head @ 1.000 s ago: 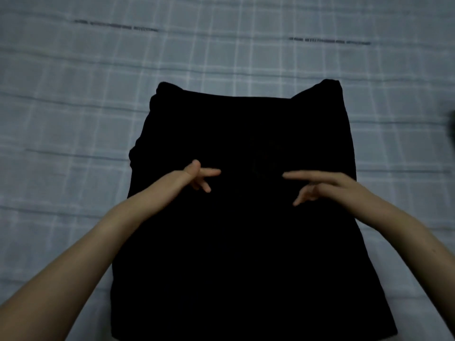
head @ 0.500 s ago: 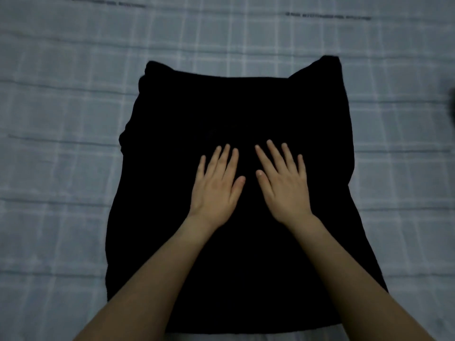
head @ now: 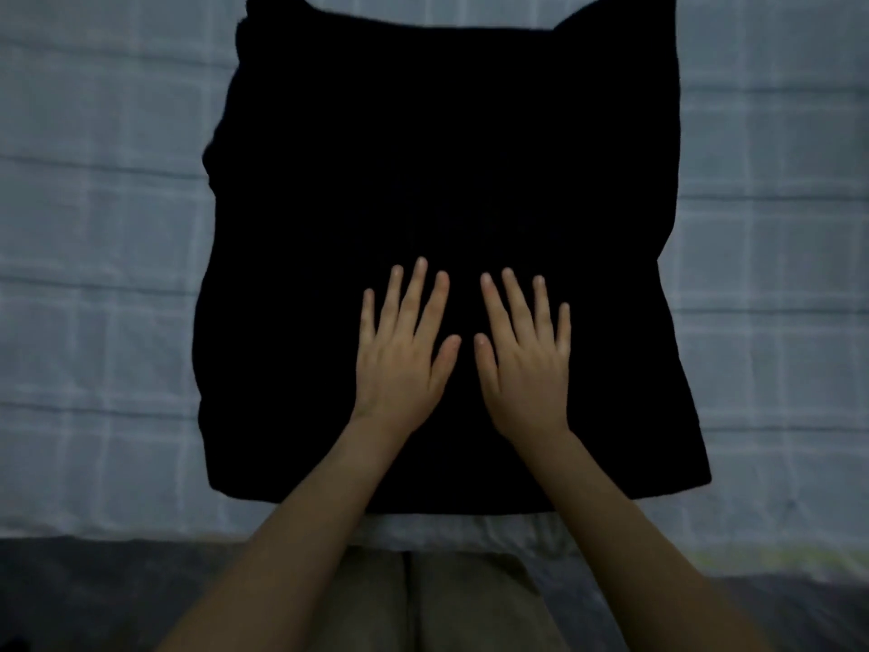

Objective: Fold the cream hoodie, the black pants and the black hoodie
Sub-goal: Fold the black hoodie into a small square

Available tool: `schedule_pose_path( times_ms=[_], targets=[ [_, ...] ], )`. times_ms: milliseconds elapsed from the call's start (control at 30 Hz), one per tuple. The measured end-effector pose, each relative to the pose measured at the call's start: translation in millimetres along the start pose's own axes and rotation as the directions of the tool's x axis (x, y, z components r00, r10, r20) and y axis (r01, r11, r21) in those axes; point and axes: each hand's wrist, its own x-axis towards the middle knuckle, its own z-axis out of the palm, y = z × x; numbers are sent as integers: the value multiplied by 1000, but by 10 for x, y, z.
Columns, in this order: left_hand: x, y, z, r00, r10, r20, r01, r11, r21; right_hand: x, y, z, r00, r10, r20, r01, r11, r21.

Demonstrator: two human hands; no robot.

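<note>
A black garment [head: 446, 157] lies flat on the bed as a tall rectangle with two raised corners at its far edge; whether it is the hoodie or the pants I cannot tell. My left hand [head: 402, 357] and my right hand [head: 524, 357] rest palm down side by side on its lower middle, fingers spread and pointing away from me. Neither hand grips the cloth. No cream hoodie or other black garment shows.
The garment lies on a pale blue checked bedsheet [head: 94, 298]. The sheet's near edge runs just past the garment's near hem. Below it are a dark floor [head: 94, 595] and my legs in light trousers [head: 423, 600].
My hands swung from fingertips pointing at each other to lying flat, palms down, side by side. The view tilted down, so the garment sits higher in frame and the bed's edge appears.
</note>
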Motion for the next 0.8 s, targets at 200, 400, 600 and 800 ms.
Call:
schedule_pose_path(
  times_ms=[200,400,600,800],
  targets=[
    [30,-68,224,1000,12,-24,-12,1000,-3,26,46,232,997,-7,-74,6,1000,-9],
    [-94,0,-32,1000,-7,-20,4,990,-143,-224,-102,13,995,70,-64,-49,957,286],
    [-1383,61,-147,999,9,-37,-25,893,-450,-1362,-331,-57,989,121,-84,-58,842,537],
    [-2231,237,-200,944,-326,-50,158,578,-801,-2070,-453,16,897,435,74,-250,361,898]
  ],
)
